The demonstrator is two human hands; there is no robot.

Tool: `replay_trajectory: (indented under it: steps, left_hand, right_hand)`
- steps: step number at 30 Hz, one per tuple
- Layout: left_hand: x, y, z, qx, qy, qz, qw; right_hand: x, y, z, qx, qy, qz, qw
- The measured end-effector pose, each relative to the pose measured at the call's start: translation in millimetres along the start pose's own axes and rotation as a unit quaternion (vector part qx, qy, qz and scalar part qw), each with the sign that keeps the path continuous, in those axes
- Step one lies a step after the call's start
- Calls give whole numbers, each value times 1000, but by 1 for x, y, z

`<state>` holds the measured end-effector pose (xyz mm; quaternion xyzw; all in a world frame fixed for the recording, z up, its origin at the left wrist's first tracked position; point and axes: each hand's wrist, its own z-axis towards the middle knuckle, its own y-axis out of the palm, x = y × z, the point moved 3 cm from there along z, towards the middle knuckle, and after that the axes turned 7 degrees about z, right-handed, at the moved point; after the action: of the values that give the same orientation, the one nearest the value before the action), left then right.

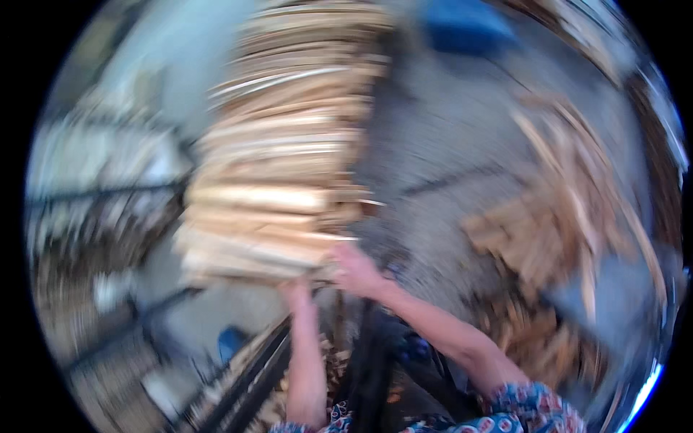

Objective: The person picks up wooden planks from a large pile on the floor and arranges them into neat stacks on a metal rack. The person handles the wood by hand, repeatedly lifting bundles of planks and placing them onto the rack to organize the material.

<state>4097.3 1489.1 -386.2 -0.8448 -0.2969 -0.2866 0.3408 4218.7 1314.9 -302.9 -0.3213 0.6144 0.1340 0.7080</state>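
Note:
A long pile of pale wooden strips runs away from me, the strips lying crosswise. At its near edge my left hand looks closed, its fingers blurred against the wood, and what it holds is unclear. Just to the right, by the pile's near right corner, my right hand is curled round the end of a wooden strip. The two hands are close together. Motion blur smears the fingertips, and the strip's far end blends into the pile.
Dark metal bars stand below my hands, with wood scraps between them. Loose boards and a heap of offcuts lie on the right of the concrete floor. A blue object is at the back. Blurred racks line the left.

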Motion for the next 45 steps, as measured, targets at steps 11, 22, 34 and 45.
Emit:
replay_trajectory:
  steps: [11,22,34,45]
  left_hand:
    - [43,134,-207,-243,283,416,829]
    - [-153,296,-474,-673,232,492,501]
    - [-393,234,-543,-608,-101,672,411]
    - [-605,254,-553,-570,-371,559,473]
  right_hand:
    - [85,-147,-460,369,527,80,761]
    - [70,-29,-773,639,632,239,367]
    - [71,-15,-970,794,558,128,206]
    - [155,4,-1000,840,517,-2,165]
